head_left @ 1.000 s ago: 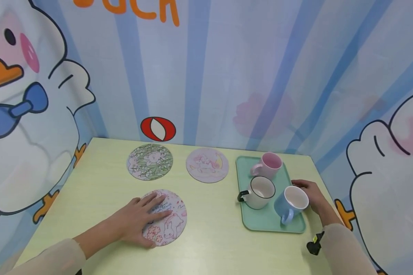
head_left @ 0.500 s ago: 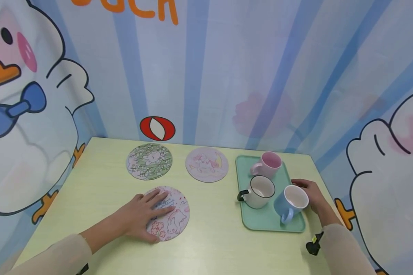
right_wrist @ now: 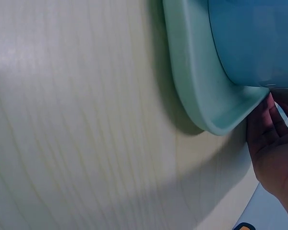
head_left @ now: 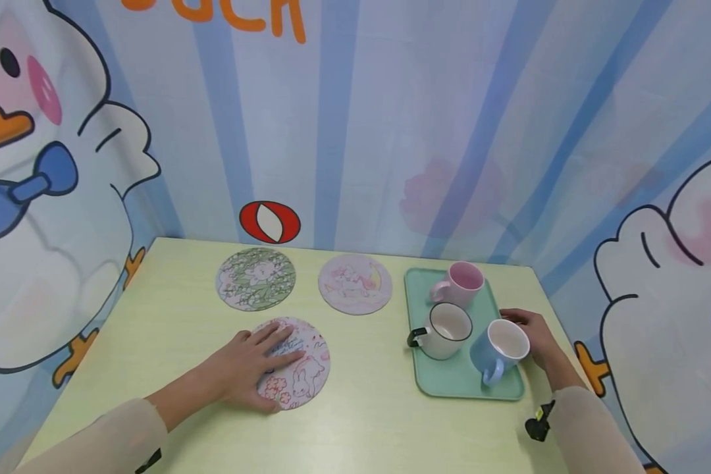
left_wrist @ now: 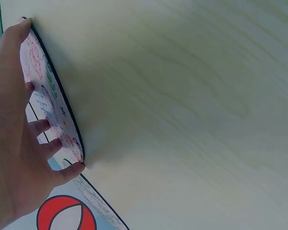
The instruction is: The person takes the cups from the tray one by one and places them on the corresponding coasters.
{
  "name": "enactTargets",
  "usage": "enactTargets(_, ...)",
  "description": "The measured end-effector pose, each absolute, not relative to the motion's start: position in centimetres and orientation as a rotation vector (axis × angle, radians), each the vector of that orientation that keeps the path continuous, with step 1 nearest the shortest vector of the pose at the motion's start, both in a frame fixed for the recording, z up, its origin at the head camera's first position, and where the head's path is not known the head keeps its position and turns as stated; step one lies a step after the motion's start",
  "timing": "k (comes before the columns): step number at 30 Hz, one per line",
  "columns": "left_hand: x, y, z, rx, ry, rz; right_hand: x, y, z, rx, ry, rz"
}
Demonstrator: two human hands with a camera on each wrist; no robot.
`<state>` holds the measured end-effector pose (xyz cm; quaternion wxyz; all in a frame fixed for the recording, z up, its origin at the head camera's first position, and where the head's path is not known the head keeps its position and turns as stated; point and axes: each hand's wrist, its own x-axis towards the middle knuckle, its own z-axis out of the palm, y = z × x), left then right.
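Left grip [head_left: 245,372] lay spread over the rabbit mat [head_left: 303,383] on the counter [head_left: 373,428]; right grip [head_left: 536,337], half-hidden at the tray [head_left: 438,383], couldn't be judged. Floral mat [head_left: 256,279] and unicorn mat [head_left: 355,284] seemed placed; all three mugs [head_left: 441,340] still sat on the tray.

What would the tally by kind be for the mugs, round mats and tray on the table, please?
Mugs: 3 (pink mug, white mug, blue mug)
Round mats: 3 (green mat, unicorn mat, rabbit mat)
Tray: 1
Total: 7
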<state>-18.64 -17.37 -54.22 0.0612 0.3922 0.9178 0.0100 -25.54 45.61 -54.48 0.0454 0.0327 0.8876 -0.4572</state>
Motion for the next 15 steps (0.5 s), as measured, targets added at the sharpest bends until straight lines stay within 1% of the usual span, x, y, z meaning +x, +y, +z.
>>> enactTargets(15,-19.27,-16.72,-54.2,1.185,2.774,0.02,-25.44,45.51,-54.73,0.101,2.692,-1.404)
